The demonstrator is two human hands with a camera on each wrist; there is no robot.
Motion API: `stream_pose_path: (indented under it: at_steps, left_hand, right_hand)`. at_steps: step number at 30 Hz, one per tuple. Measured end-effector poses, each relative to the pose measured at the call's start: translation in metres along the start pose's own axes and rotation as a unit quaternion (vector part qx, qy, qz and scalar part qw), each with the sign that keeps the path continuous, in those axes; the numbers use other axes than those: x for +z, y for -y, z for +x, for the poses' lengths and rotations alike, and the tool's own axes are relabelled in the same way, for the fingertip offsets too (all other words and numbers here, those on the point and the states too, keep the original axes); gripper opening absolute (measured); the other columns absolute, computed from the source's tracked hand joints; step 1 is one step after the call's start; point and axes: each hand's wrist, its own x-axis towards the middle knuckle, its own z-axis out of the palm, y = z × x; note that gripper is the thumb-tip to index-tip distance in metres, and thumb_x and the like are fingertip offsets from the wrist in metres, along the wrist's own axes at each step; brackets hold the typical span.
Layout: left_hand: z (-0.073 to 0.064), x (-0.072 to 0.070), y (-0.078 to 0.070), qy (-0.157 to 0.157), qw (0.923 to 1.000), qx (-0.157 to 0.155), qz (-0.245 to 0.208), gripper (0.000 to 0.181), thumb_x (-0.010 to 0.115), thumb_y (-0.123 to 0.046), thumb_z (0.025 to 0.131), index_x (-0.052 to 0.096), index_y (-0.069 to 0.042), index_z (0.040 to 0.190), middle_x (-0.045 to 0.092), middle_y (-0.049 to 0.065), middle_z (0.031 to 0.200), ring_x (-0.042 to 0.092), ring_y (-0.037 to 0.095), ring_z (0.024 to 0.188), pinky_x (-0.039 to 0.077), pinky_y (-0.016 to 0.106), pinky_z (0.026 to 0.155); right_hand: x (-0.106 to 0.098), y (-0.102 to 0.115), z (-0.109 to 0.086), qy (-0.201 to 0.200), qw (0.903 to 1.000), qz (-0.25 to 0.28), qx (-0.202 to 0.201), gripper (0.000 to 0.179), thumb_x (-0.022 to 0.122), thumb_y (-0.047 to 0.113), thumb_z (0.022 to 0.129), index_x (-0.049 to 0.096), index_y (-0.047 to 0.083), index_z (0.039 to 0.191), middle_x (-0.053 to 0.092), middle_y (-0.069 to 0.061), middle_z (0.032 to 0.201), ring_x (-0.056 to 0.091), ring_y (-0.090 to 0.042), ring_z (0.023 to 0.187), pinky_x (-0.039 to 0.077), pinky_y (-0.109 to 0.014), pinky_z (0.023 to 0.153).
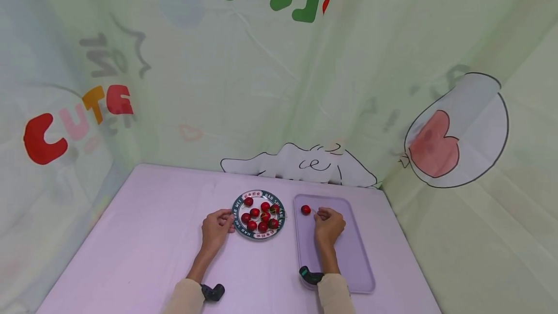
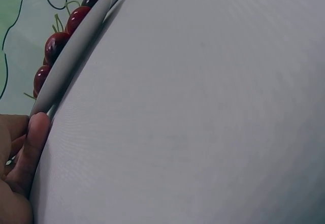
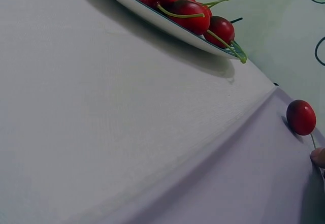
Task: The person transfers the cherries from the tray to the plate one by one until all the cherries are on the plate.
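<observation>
A round plate (image 1: 282,206) with a dark green lettered rim holds several red cherries (image 1: 255,212) with green stems. At the plate's left edge, my left hand (image 1: 215,230) grips the rim between thumb and fingers; in the left wrist view the thumb (image 2: 38,132) lies against the plate's edge. Over the purple tray (image 1: 309,251), my right hand (image 1: 330,227) pinches the thin stem of a single cherry (image 1: 305,210). That cherry is at the tray's far left part, and in the right wrist view its stem runs to a fingertip (image 3: 318,156).
The plate and the tray stand side by side on a pale table (image 1: 144,236), plate on the left. Printed curtains (image 1: 244,86) hang behind the table and along both sides. A dark band with a device (image 1: 310,275) sits on each wrist.
</observation>
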Motion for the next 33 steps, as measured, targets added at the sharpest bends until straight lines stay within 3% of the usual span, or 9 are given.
stream_pose_path:
  at_steps: [6, 16, 20, 29, 33]
  left_hand:
    - [0.0004, 0.0002, -0.0013, -0.001, 1.0, 0.001, 0.001, 0.03, 0.072, -0.011, 0.106, 0.074, 0.002, 0.133, 0.079, 0.015, 0.1, 0.075, 0.011, 0.065, 0.061, 0.013, 0.066]
    - [-0.0063, -0.0009, -0.0067, 0.0, 1.0, 0.01, -0.001, 0.03, 0.071, -0.009, 0.106, 0.073, 0.004, 0.133, 0.079, 0.017, 0.1, 0.077, 0.017, 0.068, 0.058, 0.009, 0.066]
    - [-0.0052, -0.0004, -0.0046, -0.003, 0.9999, 0.015, 0.0, 0.029, 0.071, -0.009, 0.106, 0.073, 0.004, 0.132, 0.079, 0.017, 0.1, 0.077, 0.017, 0.067, 0.058, 0.009, 0.066]
    - [-0.0038, 0.0007, -0.0011, -0.007, 0.9998, 0.017, 0.004, 0.029, 0.071, -0.01, 0.106, 0.074, 0.004, 0.132, 0.079, 0.016, 0.099, 0.076, 0.013, 0.065, 0.06, 0.012, 0.066]
    - [-0.0027, 0.0004, -0.0007, -0.006, 0.9999, 0.014, 0.005, 0.03, 0.072, -0.011, 0.106, 0.074, 0.003, 0.132, 0.079, 0.016, 0.1, 0.076, 0.013, 0.066, 0.06, 0.012, 0.066]
  right_hand:
    - [-0.0035, 0.0053, -0.0013, 0.001, 0.9999, -0.01, 0.006, 0.012, 0.085, -0.011, 0.082, 0.084, -0.004, 0.092, 0.081, -0.021, 0.086, 0.078, -0.033, 0.076, 0.059, -0.036, 0.074]
    - [-0.0009, -0.0026, 0.0028, 0.006, 0.9998, -0.011, 0.018, 0.008, 0.084, -0.008, 0.085, 0.084, -0.002, 0.091, 0.081, -0.02, 0.084, 0.078, -0.031, 0.074, 0.06, -0.036, 0.073]
    - [-0.0005, -0.0029, 0.0041, 0.005, 0.9998, -0.009, 0.018, 0.008, 0.084, -0.008, 0.084, 0.084, -0.003, 0.091, 0.081, -0.021, 0.083, 0.077, -0.029, 0.072, 0.059, -0.032, 0.069]
    - [0.0001, -0.0037, 0.0028, 0.008, 0.9998, -0.011, 0.016, 0.008, 0.08, -0.008, 0.087, 0.082, -0.005, 0.094, 0.08, -0.022, 0.085, 0.076, -0.032, 0.077, 0.058, -0.039, 0.074]
    - [-0.0017, -0.0004, 0.0011, 0.008, 0.9998, -0.015, 0.01, 0.008, 0.077, -0.009, 0.088, 0.081, -0.006, 0.094, 0.08, -0.021, 0.086, 0.075, -0.029, 0.076, 0.055, -0.034, 0.072]
